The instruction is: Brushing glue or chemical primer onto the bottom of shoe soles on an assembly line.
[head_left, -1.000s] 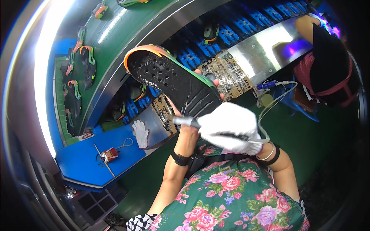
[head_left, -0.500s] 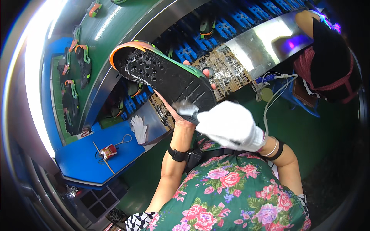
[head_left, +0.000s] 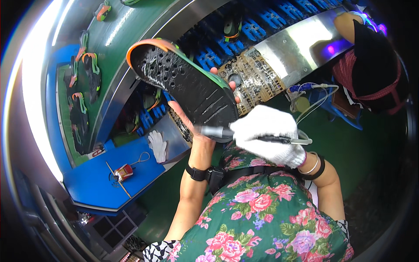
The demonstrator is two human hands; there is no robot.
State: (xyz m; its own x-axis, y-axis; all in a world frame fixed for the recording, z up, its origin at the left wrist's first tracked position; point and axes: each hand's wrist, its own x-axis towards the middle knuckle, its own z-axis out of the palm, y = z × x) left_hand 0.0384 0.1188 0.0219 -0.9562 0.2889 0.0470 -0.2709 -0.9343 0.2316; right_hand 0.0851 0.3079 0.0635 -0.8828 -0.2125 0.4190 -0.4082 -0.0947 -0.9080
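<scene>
A large black shoe sole (head_left: 187, 96) with an orange and green rim lies tilted across my bare left hand (head_left: 196, 133). Its perforated end points to the upper left, and wet white streaks glisten there. My left fingers wrap around the far side and the thumb presses the near edge. In a white knitted glove, my right hand (head_left: 266, 131) is closed around a brush (head_left: 216, 132) with a dark handle and a loop at its rear end. The blurred pale brush head lies over the sole's near end, by my left thumb; whether it touches is hard to tell.
More soles (head_left: 92, 74) lie on a green conveyor (head_left: 118, 52) at left. Blue racks (head_left: 253, 30) run behind a metal ledge (head_left: 301, 43) partly covered with taped cardboard (head_left: 255, 81). A blue table (head_left: 100, 183) holds a red object (head_left: 123, 172); a white glove (head_left: 157, 145) lies beside it. Another person (head_left: 371, 70) is at right.
The gloved hand has turned and risen slightly, so the brush handle now shows. The brush head has shifted slightly down. The sole has moved a little left and up with my left hand.
</scene>
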